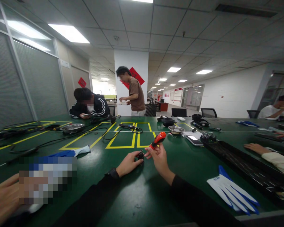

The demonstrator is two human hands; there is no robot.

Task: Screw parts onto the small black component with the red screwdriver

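Note:
My left hand (pixel 128 164) is closed on a small black part (pixel 140 154) with a metal top, held upright just above or on the green table; I cannot tell which. In my right hand (pixel 160 159) is a screwdriver (pixel 159 139), its red and black handle tilted up to the right between thumb and fingers. The screwdriver's shaft is hard to see; its lower end points towards the black part. Both hands are close together in front of me.
Right of my arm lie white-and-blue gloves (pixel 232 192) and a long black tray (pixel 241 160) of small parts. A phone (pixel 194 140), a metal bowl (pixel 176 129) and cables (pixel 130 127) lie beyond. Co-workers' hands (pixel 254 148) rest at both sides.

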